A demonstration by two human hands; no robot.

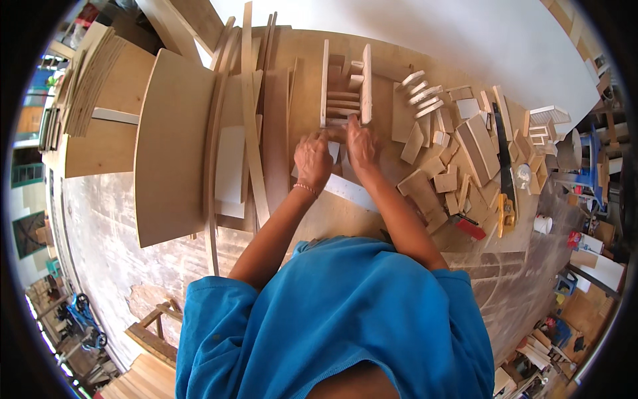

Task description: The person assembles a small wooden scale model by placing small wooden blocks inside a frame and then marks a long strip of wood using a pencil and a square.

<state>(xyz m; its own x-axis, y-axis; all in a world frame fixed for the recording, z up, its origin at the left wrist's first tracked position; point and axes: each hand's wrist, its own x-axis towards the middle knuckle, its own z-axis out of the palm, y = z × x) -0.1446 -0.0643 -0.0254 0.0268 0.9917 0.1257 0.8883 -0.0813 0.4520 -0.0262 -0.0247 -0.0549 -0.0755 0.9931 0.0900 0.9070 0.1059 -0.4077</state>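
A small wooden frame (365, 83) lies on the worktable, with two long side rails and several short slats across between them. At its near end, both my hands are closed round a short brown wood piece (337, 135) that spans the gap between them. My left hand (314, 159) has its fingers curled over the piece's left end. My right hand (363, 147) grips the other end, its fingertips up against the frame's right rail. The fingers partly hide the piece, so its full shape cannot be made out. A pale strip (352, 191) lies on the table below my wrists.
Right of the frame lie many loose wood offcuts (425, 189), a handsaw (506, 206) with a yellow handle and a red object (470, 227). Long boards and strips (251, 126) lean at the left, beside a large curved-looking panel (174, 149). A white sheet (465, 40) stands behind.
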